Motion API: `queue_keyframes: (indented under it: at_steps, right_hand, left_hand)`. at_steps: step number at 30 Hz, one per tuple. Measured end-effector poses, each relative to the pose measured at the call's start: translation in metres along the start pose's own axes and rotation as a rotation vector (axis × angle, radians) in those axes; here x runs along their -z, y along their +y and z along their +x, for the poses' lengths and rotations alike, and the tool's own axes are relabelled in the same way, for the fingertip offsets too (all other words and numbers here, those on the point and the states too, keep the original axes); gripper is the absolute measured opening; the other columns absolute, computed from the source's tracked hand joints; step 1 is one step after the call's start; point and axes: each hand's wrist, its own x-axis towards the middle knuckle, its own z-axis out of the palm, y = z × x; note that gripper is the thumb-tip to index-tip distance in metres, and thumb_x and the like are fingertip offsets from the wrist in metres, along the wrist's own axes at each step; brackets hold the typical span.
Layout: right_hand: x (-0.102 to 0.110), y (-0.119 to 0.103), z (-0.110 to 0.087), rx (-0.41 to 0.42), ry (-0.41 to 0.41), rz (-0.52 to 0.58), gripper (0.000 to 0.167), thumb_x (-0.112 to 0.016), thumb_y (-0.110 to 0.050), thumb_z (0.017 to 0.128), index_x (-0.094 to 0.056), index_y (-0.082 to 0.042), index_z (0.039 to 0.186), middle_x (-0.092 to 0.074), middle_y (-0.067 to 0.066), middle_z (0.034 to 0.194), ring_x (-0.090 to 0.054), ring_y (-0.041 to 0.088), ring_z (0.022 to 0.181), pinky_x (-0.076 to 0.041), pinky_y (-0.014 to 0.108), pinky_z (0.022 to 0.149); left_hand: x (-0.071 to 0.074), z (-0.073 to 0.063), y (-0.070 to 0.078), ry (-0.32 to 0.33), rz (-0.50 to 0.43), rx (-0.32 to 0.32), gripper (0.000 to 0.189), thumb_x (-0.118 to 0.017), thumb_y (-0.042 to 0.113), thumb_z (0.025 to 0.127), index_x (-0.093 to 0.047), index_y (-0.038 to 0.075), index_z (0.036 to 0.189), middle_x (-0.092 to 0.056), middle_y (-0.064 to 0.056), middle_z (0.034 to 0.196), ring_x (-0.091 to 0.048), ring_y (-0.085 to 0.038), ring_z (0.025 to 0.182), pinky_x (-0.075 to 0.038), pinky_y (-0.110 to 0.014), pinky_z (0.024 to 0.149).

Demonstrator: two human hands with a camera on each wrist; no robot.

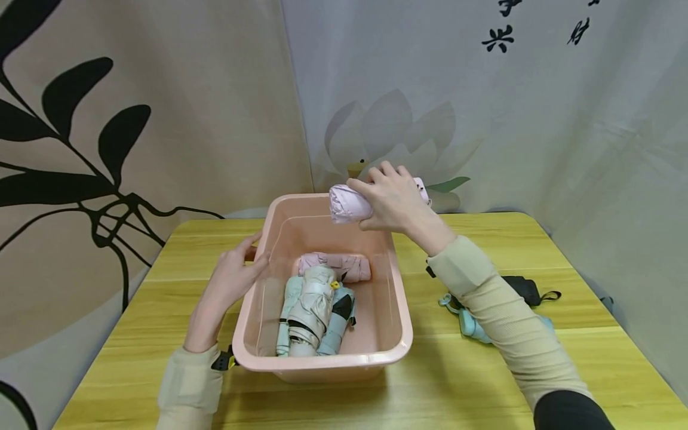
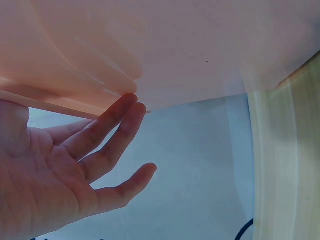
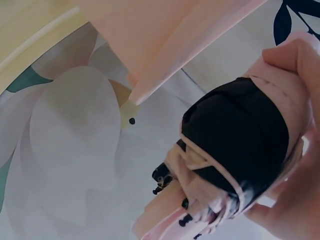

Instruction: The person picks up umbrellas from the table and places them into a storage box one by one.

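A pale lilac, cylindrical folded fabric umbrella (image 1: 346,205) is held up at the far right corner of a pink plastic basin (image 1: 322,362), toward the far edge of the worktop (image 1: 457,382). The right hand (image 1: 391,203) has its fingers clamped around the umbrella's middle. The slick fabric could slip through that hold, and the black tips showing at one end might snag on the rim; dropped crosswise, it would probably roll on the uneven pile below. Its long axis runs roughly parallel to the worktop's far edge, one end toward the left edge, the apparent handle end toward the right. The left hand (image 1: 235,276) pinches the basin's left rim, little finger apart; too light a hold may let the basin shift if knocked. Inside, a pink folded umbrella (image 1: 346,263) lies crosswise beyond mint-green (image 1: 290,298), cream (image 1: 313,301) and pale blue (image 1: 334,333) rolled umbrellas. Nearer the worktop's right edge lie a black fabric bundle (image 1: 522,288) and a turquoise bundle (image 1: 473,327), partly hidden by the right sleeve (image 1: 516,316)
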Motion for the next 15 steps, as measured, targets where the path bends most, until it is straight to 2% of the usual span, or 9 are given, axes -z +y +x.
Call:
queue_keyframes:
  at_steps: [7,15]
  right_hand:
    - [-0.002,-0.009,0.01,0.021,-0.052,-0.011,0.067,-0.077,-0.049,0.067,-0.055,-0.024,0.124,-0.062,0.01,0.107,-0.053,0.032,0.104,-0.048,0.047,0.08]
    - [-0.005,-0.017,0.019,0.032,-0.118,-0.037,0.071,-0.076,-0.056,0.067,-0.053,-0.025,0.127,-0.062,0.012,0.111,-0.053,0.032,0.103,-0.049,0.045,0.079]
  left_hand:
    - [0.0,0.0,0.001,-0.006,-0.013,0.003,0.059,-0.049,0.026,0.096,-0.032,0.002,0.147,-0.062,-0.029,0.117,-0.068,-0.034,0.092,-0.06,-0.038,0.069]
    - [0.001,0.0,0.0,-0.006,-0.006,-0.001,0.059,-0.049,0.026,0.095,-0.032,0.002,0.147,-0.063,-0.028,0.117,-0.068,-0.035,0.093,-0.06,-0.039,0.07]
